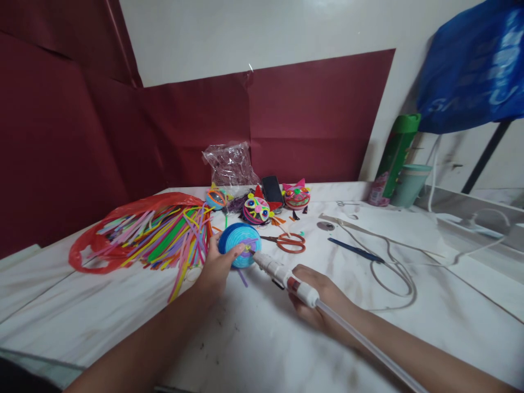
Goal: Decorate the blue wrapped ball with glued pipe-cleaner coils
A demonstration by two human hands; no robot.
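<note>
A round blue ball (234, 238), wound in dark and light blue strands, has a purple and yellow centre facing right. My left hand (219, 265) grips it from the left and below, thumb near the centre. In my right hand (313, 292) is a white glue gun (272, 268), its nozzle at the ball's centre and a clear glue stick (360, 339) running out of its back. A purple strip (242, 277) hangs below the ball.
A red plastic bag (84, 262) of colourful pipe cleaners lies left. Behind the ball are decorated balls (256, 210), orange-handled scissors (291, 243) and a clear wrapper (231, 164). Rightward lie a dark blue stick (355, 250), a looped cord (411, 284) and a green bottle (395, 158).
</note>
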